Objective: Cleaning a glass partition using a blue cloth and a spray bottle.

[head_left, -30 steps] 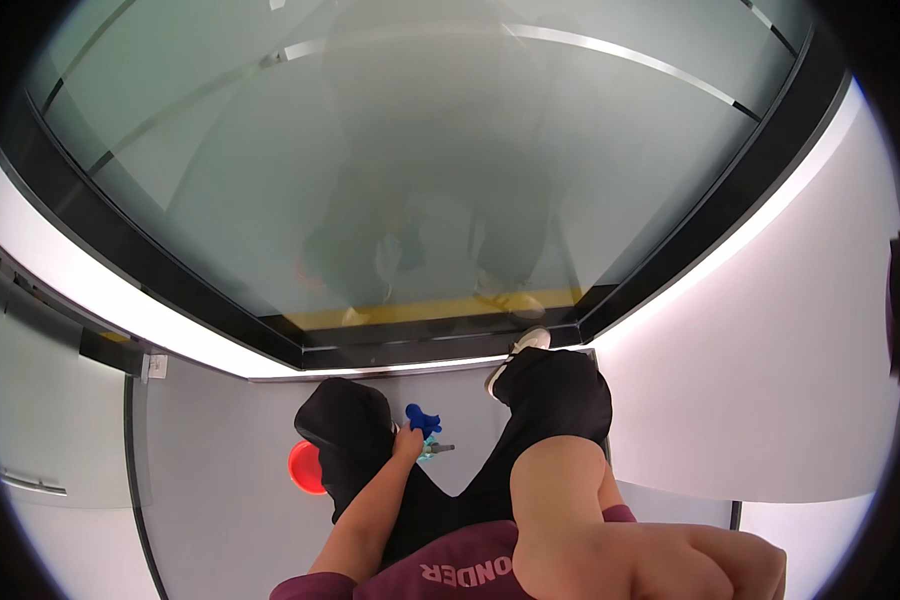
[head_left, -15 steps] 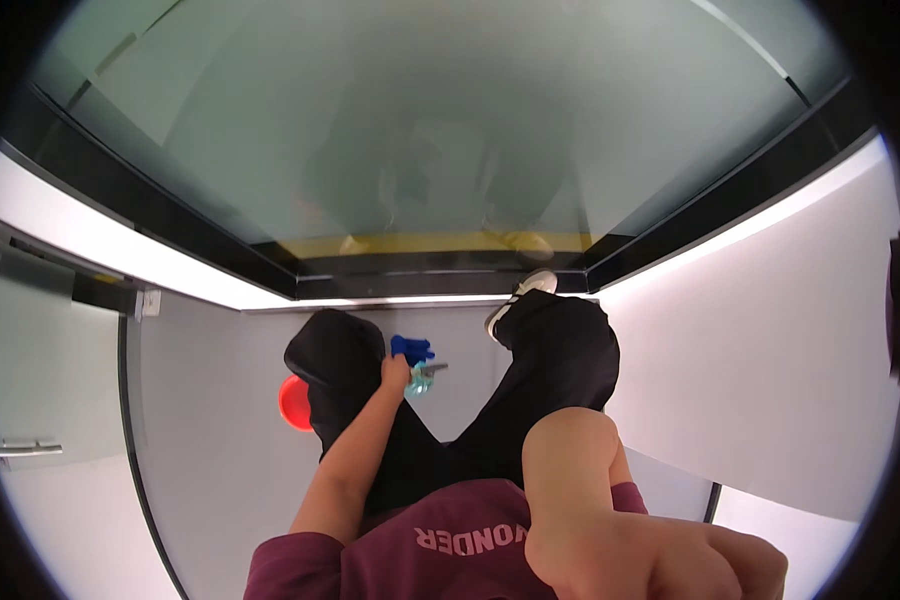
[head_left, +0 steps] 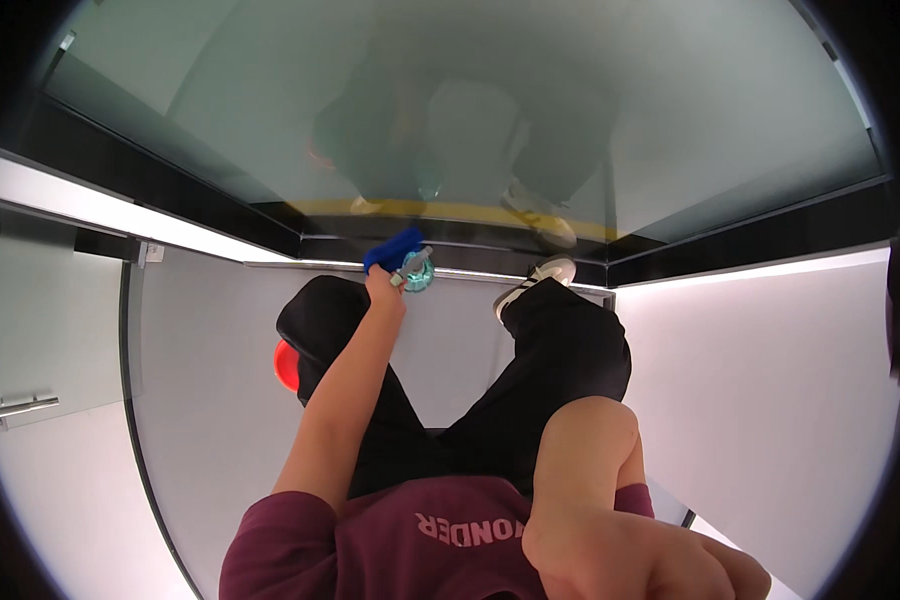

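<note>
My left hand point(head_left: 382, 284) reaches forward between my knees, close to the foot of the glass panel point(head_left: 470, 120). Its fingers are closed round a clear teal spray bottle point(head_left: 418, 275) with a pale grey head. A bright blue thing point(head_left: 394, 248), seemingly a folded cloth, is in the same hand and overlaps the dark lower frame of the glass in view. My right arm is sharply bent, and my right hand point(head_left: 660, 565) is raised large at the lower right. Its back and bent wrist show, but the fingers are hidden.
A red bucket-like container point(head_left: 286, 365) stands on the grey floor point(head_left: 200, 400), partly behind my left leg. White panels rise at the right point(head_left: 750, 370). A door with a metal handle point(head_left: 20, 408) is at the left. My shoe point(head_left: 540, 280) is near the frame.
My left hand has moved forward with the spray bottle and blue cloth, from above the floor toward the frame's lower edge. The view has shifted slightly. My right arm stays bent.
</note>
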{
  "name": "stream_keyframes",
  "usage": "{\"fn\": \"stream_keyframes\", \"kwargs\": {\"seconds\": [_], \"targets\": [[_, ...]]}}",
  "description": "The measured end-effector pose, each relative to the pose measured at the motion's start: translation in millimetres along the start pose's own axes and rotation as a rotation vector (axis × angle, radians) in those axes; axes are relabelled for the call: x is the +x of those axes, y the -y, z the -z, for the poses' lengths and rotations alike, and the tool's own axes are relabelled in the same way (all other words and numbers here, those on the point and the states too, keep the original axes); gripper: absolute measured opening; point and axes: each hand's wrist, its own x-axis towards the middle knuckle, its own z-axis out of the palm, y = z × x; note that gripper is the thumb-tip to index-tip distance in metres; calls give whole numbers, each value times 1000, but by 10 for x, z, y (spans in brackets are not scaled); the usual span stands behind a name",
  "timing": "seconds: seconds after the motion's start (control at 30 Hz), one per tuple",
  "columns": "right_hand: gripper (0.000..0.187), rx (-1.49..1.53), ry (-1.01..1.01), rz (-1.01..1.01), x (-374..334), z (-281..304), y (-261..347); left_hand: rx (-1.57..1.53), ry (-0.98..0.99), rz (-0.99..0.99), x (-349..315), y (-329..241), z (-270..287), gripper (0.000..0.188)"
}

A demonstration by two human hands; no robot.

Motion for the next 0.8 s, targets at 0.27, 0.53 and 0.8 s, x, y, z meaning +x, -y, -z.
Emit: {"fn": "stream_keyframes", "kwargs": {"seconds": [0.27, 0.53, 0.8], "targets": [[24, -1121, -100, -372, 464, 283, -171, -367, -51, 74, 681, 311, -274, 23], [39, -2229, -132, -757, 593, 138, -142, -495, -143, 111, 996, 639, -494, 15], [35, -1756, -788, -1227, 713, 197, -123, -482, -178, 132, 1199, 882, -536, 14]]}}
